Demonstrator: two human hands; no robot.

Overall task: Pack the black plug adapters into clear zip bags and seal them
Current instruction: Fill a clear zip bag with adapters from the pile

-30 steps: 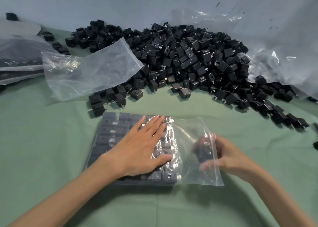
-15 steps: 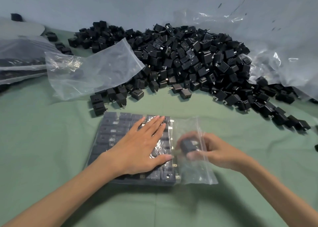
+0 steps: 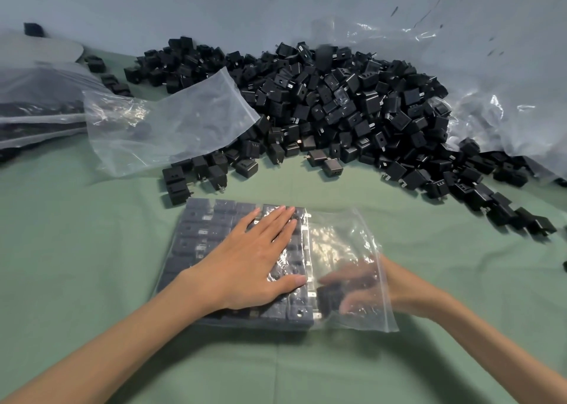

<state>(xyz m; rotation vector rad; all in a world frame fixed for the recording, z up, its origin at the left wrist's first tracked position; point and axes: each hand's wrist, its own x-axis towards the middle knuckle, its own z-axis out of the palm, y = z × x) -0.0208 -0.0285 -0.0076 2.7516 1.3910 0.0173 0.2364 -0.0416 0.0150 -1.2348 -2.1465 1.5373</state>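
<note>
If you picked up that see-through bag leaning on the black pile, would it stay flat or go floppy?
Probably floppy: the clear bag is thin, wrinkled film draped against the adapter pile. It likely feels very light, and its glossy surface may slip when pinched.

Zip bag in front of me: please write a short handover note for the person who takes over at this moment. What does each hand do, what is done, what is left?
Left hand: flat, pressing on the rows of adapters inside the bag.
Right hand: inside the bag's open end. It seems to hold one adapter beside the near row, but it is blurred.
Done: the bag is mostly filled in neat rows. Filled bags lie far left.
Left: place this adapter, probably finish the last column, then seal. The pile waits behind, with an empty bag on its left edge.
</note>
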